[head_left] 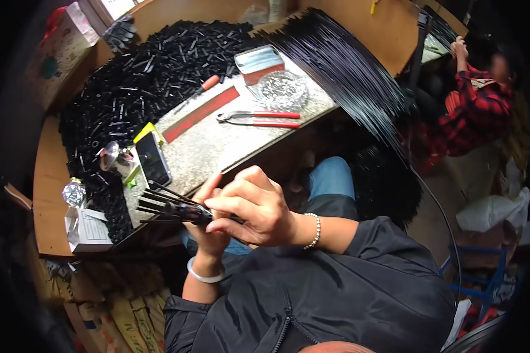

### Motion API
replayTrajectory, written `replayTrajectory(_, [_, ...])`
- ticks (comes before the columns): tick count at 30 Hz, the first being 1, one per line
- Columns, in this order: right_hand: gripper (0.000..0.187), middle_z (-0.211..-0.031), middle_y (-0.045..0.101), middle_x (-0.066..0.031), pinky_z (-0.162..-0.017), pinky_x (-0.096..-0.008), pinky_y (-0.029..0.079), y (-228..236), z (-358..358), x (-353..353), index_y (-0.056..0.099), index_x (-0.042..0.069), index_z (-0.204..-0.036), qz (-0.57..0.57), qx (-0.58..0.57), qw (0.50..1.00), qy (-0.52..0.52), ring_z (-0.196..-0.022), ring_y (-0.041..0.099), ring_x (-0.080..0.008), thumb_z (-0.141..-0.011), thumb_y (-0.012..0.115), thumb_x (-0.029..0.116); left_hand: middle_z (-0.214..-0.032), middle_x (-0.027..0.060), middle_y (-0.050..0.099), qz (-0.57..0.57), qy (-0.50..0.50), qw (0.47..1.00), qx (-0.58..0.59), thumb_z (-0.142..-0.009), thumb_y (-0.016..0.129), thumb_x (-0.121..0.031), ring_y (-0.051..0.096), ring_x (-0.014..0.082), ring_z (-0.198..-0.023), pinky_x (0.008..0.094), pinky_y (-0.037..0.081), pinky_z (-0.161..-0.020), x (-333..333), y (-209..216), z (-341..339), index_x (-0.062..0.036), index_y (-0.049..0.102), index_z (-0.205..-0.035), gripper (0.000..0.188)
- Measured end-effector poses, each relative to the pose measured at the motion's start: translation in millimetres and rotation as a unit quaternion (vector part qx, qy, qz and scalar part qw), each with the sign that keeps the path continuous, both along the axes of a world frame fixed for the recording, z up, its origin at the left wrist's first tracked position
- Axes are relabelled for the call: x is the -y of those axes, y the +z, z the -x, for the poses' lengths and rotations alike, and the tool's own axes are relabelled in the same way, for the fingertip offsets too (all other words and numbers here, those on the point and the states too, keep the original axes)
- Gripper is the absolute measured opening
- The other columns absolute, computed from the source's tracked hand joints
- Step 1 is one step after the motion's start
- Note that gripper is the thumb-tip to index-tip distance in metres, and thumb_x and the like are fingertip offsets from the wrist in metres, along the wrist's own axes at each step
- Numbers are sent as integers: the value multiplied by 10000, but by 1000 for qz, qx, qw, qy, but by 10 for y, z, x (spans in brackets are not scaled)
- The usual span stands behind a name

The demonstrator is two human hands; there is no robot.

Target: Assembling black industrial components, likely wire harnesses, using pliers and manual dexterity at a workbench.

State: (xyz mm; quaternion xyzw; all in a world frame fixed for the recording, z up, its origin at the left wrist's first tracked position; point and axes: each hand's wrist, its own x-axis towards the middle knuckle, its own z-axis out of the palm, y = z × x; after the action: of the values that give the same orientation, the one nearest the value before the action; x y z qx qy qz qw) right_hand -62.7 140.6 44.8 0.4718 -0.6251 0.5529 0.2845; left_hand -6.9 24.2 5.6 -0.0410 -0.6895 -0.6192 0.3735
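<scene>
Black hub [188, 212] with splayed thin rods [153, 205] before you, by workbench's [200, 156] near edge. Your left hand [211, 236] closed round hub; right hand [254, 206] half-curled at its end, pinch unclear. Likely light, slick; rods springy. Grip hub, spare rods.

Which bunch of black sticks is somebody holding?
The small fanned-out bundle between the left hand and right hand; the long rods and short pieces lie piled, untouched.

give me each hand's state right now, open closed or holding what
Left hand: closed, holding a bundle of thin black rod-like pieces.
Right hand: partly closed at the bundle's near end; grip cannot be told.
</scene>
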Motion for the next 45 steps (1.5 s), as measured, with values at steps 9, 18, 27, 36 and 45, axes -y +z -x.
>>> replayTrajectory(9, [125,-757,558,-60,-622,-323,468,-122,-31,-12,588,49,-807,-42,-40,998,10,-692,541,-236,-756,685,110,-694,-46,441,48,-27,998,4,-897,542,-100,378,46,-625,216,310,-559,88,-130,-43,91,559,-1179,342])
replayTrajectory(18, [301,-824,584,-106,-748,-389,463,-854,1109,-773,533,56,-871,-123,61,942,-306,-829,561,-292,-791,696,296,-507,-73,361,-70,0,992,104,-944,457,-45,298,3,-385,172,242,-367,224,-124,-139,39,549,-1180,267])
replayTrajectory(27, [341,-853,585,-66,-764,-370,459,-1076,1262,-932,566,67,-833,-217,50,915,-335,-862,545,-249,-746,720,359,-493,-80,319,-132,-18,985,113,-956,465,-75,250,-8,-366,168,212,-334,255,-183,-133,19,546,-1178,254])
replayTrajectory(36, [354,-826,552,-72,-763,-383,444,-1042,1317,-755,566,70,-773,-225,-27,920,-321,-852,531,-256,-747,699,397,-552,-86,369,-167,-17,979,115,-916,511,-31,303,-9,-403,150,254,-376,184,-22,-321,33,588,-1121,228])
replayTrajectory(45, [237,-889,564,-78,-768,-394,424,-1189,1303,-113,621,86,-862,-303,-20,913,-274,-875,533,-260,-799,651,314,-547,-69,436,-38,17,994,103,-880,530,5,378,1,-424,179,263,-392,202,42,-410,25,630,-1077,222])
